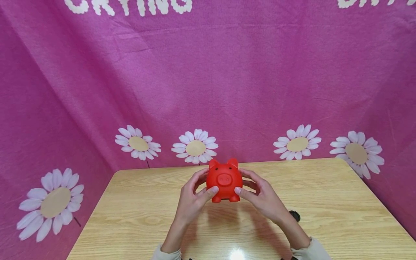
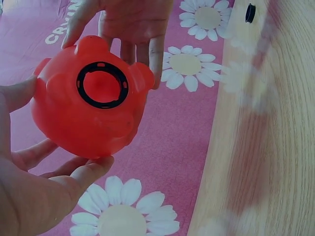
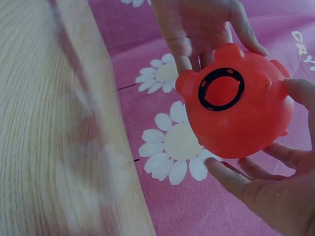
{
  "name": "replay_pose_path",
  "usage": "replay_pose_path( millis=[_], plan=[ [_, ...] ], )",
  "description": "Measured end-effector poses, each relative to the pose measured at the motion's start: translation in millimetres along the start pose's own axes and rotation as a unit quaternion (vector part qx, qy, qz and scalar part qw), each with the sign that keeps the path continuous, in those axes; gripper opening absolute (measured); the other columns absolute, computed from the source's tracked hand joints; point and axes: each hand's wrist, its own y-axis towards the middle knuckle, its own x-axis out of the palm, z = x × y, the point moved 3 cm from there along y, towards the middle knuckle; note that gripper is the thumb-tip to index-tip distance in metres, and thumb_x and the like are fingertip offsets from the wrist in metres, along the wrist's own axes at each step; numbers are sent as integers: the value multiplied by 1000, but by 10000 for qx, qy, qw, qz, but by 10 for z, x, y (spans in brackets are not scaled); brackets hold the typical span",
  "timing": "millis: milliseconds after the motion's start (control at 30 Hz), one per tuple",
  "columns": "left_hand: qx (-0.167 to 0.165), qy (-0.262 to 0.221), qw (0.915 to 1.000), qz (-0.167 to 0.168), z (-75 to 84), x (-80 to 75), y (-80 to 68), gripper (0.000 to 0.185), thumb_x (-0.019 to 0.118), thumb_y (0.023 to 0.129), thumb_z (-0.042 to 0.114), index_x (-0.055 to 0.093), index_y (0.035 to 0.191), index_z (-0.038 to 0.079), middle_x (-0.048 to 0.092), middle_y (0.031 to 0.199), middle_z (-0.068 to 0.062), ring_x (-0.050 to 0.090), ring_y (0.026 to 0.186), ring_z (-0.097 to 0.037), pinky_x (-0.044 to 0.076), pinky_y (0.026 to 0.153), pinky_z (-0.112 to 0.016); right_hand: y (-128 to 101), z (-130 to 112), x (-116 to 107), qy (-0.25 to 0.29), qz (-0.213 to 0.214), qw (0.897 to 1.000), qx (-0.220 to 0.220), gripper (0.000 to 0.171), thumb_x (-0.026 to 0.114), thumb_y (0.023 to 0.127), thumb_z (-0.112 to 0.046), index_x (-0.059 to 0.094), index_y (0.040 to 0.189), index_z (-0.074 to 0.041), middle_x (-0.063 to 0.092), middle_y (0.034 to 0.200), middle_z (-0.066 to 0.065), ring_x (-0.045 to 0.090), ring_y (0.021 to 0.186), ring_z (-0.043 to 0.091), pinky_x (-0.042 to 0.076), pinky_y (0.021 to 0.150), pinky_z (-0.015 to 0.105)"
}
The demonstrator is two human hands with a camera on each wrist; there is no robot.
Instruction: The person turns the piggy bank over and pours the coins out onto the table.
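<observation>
A red piggy bank point(image 1: 224, 180) is held up off the table between both hands, its snout toward the head camera. My left hand point(image 1: 191, 198) grips one side of it, thumb in front and fingers curled behind. On the other side my right hand point(image 1: 264, 200) grips it the same way. Both wrist views show the underside of the piggy bank point(image 2: 98, 128), where a black ring point(image 2: 80, 88) frames a round open hole. Through the hole the red inside is visible. A small black round cap point(image 1: 295, 216) lies on the table beside my right forearm.
The light wood table point(image 1: 146, 216) stretches under the hands, with a bright glare spot near its front edge. Behind and at the sides hangs a pink-purple cloth point(image 1: 227, 90) printed with white daisies and lettering.
</observation>
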Motion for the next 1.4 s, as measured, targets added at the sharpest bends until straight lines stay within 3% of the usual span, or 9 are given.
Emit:
replay_pose_path(
  millis=[167, 433, 667, 767, 933, 1100, 1233, 1400],
  plan=[
    [6, -154, 9999, -69, 5, 19, -1, 61, 83, 93, 19, 61, 149, 14, 65, 145, -10, 59, 135, -34, 63, 101, -37, 6, 5, -10, -40, -115, 9999, 10, 58, 73, 102, -17, 52, 155, -11, 53, 157, 24, 65, 132, 46, 63, 95, 29],
    [213, -429, 9986, -216, 12, 47, 3, 63, 82, 92, 15, 58, 150, 11, 60, 153, -11, 54, 142, -36, 57, 111, -37, 9, 18, -24, 288, -137, 9994, -157, 62, 76, 99, -11, 51, 155, -12, 52, 156, 23, 62, 133, 48, 67, 88, 35],
    [200, -421, 9983, -350, 11, 54, 4, 62, 80, 94, 15, 57, 152, 13, 60, 153, -12, 57, 140, -37, 63, 102, -34, 2, 6, -37, 433, -71, 9990, -128, 66, 79, 96, -8, 50, 155, -10, 51, 158, 20, 60, 136, 48, 67, 91, 38],
    [140, -425, 9982, -394, -2, 58, 6, 63, 81, 94, 15, 56, 153, 15, 60, 153, -10, 58, 140, -36, 63, 101, -33, -5, 0, -46, 530, -59, 9985, -155, 68, 80, 94, -6, 50, 155, -9, 50, 158, 17, 62, 136, 39, 66, 93, 37],
    [134, -354, 9979, -518, -8, 52, 3, 65, 81, 94, 18, 55, 153, 17, 60, 152, -9, 58, 137, -34, 63, 101, -33, -12, -4, -73, 551, -114, 9980, -272, 69, 81, 93, -3, 51, 154, -11, 52, 158, 12, 66, 132, 12, 65, 96, 34],
    [245, -256, 9975, -618, 9, 35, 1, 67, 81, 93, 18, 54, 154, 15, 60, 152, -12, 59, 137, -37, 63, 101, -35, -10, -3, -106, 416, -193, 9978, -469, 69, 81, 92, -3, 52, 153, -12, 55, 155, 9, 64, 132, 3, 61, 101, 28],
    [370, -117, 9971, -655, 3, 26, 1, 68, 82, 93, 19, 54, 155, 15, 62, 150, -12, 59, 137, -37, 63, 102, -36, -3, -2, -117, 368, -275, 9974, -557, 69, 81, 91, -3, 52, 153, -12, 54, 157, 10, 63, 136, 10, 60, 103, 26],
    [376, 55, 9974, -620, -3, 30, -3, 69, 84, 91, 19, 57, 154, 20, 63, 150, -6, 58, 139, -34, 63, 103, -39, -1, 10, -123, 157, -260, 9982, -522, 65, 79, 94, -7, 52, 153, -13, 53, 157, 15, 58, 141, 39, 59, 104, 25]
  ],
)
